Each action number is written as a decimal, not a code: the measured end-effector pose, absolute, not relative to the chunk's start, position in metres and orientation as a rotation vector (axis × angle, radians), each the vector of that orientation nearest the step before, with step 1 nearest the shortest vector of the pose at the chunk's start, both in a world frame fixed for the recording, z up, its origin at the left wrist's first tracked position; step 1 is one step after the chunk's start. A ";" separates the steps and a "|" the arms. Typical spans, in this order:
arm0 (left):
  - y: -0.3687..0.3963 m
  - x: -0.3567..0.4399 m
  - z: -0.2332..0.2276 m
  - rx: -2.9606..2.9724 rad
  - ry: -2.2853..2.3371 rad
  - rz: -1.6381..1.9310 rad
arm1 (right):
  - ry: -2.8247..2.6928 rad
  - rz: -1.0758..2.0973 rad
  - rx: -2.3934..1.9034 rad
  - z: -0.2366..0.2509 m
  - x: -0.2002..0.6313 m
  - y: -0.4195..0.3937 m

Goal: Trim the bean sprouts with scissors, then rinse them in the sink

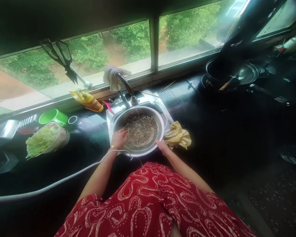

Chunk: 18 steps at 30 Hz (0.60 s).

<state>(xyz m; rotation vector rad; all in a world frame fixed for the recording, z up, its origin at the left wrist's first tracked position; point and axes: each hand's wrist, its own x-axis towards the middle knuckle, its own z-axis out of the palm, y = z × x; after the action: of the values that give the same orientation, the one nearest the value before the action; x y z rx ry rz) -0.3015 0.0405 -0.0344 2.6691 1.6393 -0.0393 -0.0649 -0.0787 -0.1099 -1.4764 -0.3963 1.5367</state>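
A wide metal basin (pixel 160 141) sits over the sink, under the tap (pixel 125 85), from which a thin stream runs. In it lies a mass of thin brownish slivers (pixel 141 130), possibly small dried fish, in water. My left hand (pixel 120 138) reaches over the basin's left rim, its fingers loosely stretched out at the edge of the slivers; it appears to hold nothing. Against the lower right rim, my right hand (pixel 162 146) grips the basin, with its thumb on the edge and the other fingers hidden. A crumpled yellow cloth (pixel 178 135) lies beside that hand.
On the left stand a bowl of chopped pale-green leaves (pixel 44 140), a green mug (pixel 53 117) and a yellow bottle (pixel 88 101). Scissors (pixel 64 62) hang before the window. A white cable (pixel 71 176) crosses my left wrist. Dark pans (pixel 219 70) stand at the back right.
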 end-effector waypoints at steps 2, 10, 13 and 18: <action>0.031 -0.311 -0.041 2.627 1.698 0.009 | -0.401 1.543 -1.488 -0.111 -0.065 -0.080; 0.005 -0.315 -0.058 2.558 1.869 0.033 | -0.419 1.540 -1.524 -0.112 -0.063 -0.080; 0.007 -0.313 -0.057 2.518 1.889 0.009 | -0.425 1.543 -1.539 -0.111 -0.062 -0.078; 0.010 -0.313 -0.057 2.486 1.908 -0.023 | -0.438 1.555 -1.524 -0.110 -0.062 -0.075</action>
<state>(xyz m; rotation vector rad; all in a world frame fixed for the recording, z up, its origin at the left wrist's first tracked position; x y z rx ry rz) -0.3130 0.0099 -0.0568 2.4862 1.9078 -0.0227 -0.0616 -0.0752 -0.1098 -1.5243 -0.4383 1.5546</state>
